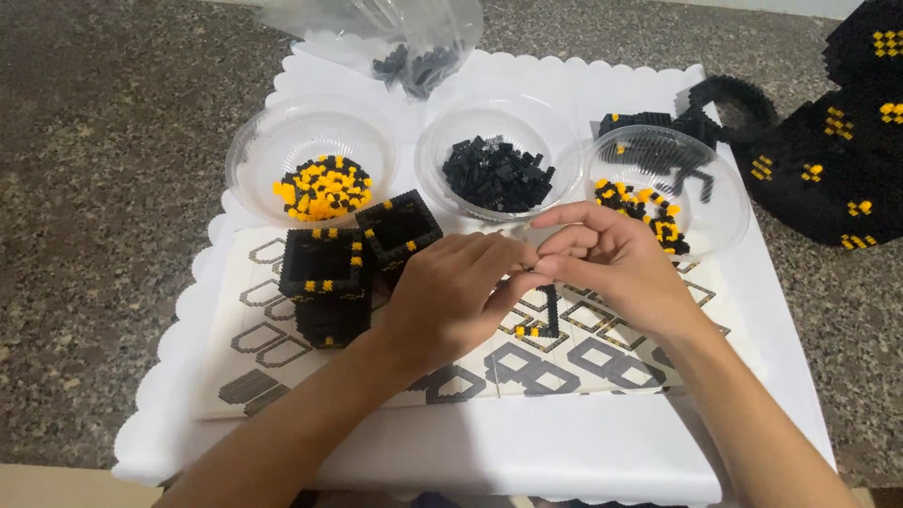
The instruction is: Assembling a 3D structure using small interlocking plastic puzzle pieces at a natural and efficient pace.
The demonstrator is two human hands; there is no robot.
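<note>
- Meeting at the centre of the view, the left hand [450, 296] and right hand [611, 268] bring pinched fingertips [527, 268] together on a tiny piece; too small to tell what it is.
- Under the hands: an instruction sheet [282, 357] printed with grey, black and yellow outline diagrams, lying on a white scallop-edged tray [527, 442].
- At 9 o'clock of the hands: two hollow black block towers [353, 263] with yellow studs.
- At 11, 12 and 1 o'clock: three clear bowls, holding yellow-and-black bricks [324, 186], black bricks [497, 174] and mixed bricks [649, 212].
- Farthest, at 12 o'clock: a clear plastic bag [404, 38] of dark bricks.
- At 2 o'clock: a large black block model [837, 150] with yellow patches.
</note>
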